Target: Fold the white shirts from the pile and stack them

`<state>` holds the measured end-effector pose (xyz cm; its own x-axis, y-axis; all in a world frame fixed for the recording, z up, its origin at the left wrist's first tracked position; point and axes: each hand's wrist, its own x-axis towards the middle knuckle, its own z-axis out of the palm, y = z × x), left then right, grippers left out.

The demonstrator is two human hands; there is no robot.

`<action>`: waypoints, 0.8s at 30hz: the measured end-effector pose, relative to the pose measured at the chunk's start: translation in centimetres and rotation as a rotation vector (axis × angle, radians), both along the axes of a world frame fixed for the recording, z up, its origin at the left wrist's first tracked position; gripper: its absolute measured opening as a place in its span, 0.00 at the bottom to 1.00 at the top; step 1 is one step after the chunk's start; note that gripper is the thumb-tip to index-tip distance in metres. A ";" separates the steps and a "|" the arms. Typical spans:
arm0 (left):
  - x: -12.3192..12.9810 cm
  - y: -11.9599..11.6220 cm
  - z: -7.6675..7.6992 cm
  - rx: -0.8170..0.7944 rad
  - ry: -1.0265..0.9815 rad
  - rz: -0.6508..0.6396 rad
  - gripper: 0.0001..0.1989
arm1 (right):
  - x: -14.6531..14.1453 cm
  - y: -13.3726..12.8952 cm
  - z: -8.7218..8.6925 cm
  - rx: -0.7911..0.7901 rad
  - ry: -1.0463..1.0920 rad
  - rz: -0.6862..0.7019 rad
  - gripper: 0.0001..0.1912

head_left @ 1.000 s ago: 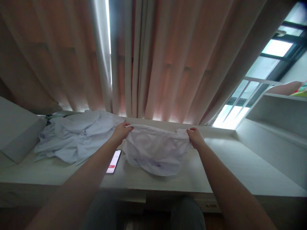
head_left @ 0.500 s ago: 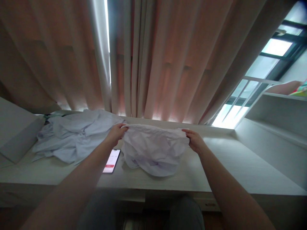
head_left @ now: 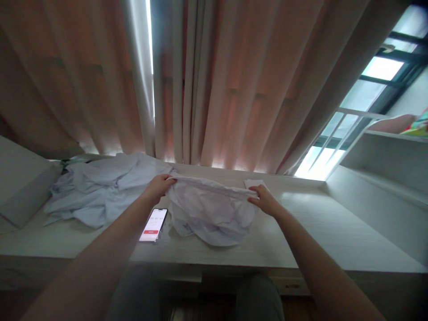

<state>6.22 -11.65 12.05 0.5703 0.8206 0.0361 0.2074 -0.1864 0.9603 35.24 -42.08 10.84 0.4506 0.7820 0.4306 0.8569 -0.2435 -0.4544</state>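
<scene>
A white cloth garment (head_left: 210, 211) is stretched between my two hands, its lower part hanging in loose folds onto the white desk (head_left: 220, 257). My left hand (head_left: 158, 187) pinches its upper left corner. At the upper right edge my right hand (head_left: 264, 199) grips the fabric between thumb and fingers. Which part of the garment this edge is, I cannot tell. A small white flap (head_left: 256, 183) shows just behind my right hand; whether it belongs to the garment is unclear. Beside my left forearm lies a phone (head_left: 154, 226) with its screen lit.
A crumpled pile of white cloth (head_left: 107, 187) lies on the desk at the left, next to a white box-like panel (head_left: 23, 183). Long curtains (head_left: 247, 89) hang behind the desk. White shelving (head_left: 384, 196) borders the right side.
My right hand has moved slightly left and down along the garment's upper edge, and the white flap behind it shows more. My left hand has shifted slightly left, still holding its corner.
</scene>
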 end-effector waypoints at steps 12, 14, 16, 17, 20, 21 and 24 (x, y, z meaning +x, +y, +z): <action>-0.5 -0.6 0.3 0.002 -0.003 0.017 0.17 | -1.6 0.2 -0.2 0.028 0.245 -0.039 0.21; -0.6 -0.7 0.4 0.019 0.002 0.010 0.16 | -1.6 0.0 0.0 0.086 0.304 -0.063 0.21; -0.8 -0.8 0.4 0.048 -0.001 -0.005 0.15 | -1.8 -0.1 0.3 0.148 0.382 -0.084 0.19; -0.8 -0.9 0.4 0.067 -0.008 -0.012 0.14 | -1.9 -0.2 0.5 0.180 0.426 -0.089 0.18; -0.9 -0.9 0.3 0.116 -0.035 -0.030 0.14 | -2.5 -0.4 1.3 0.254 0.550 -0.079 0.16; -1.0 -0.9 0.2 0.122 -0.042 -0.036 0.14 | -2.6 -0.5 1.6 0.266 0.577 -0.068 0.17; -1.2 -0.6 0.1 0.110 -0.061 -0.041 0.14 | -2.6 -0.9 2.1 0.251 0.637 0.007 0.18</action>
<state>5.05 -12.27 12.17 0.5976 0.7857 0.1601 0.1390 -0.2982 0.9443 32.64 -42.94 12.91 0.6712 0.6971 0.2519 0.4049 -0.0601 -0.9124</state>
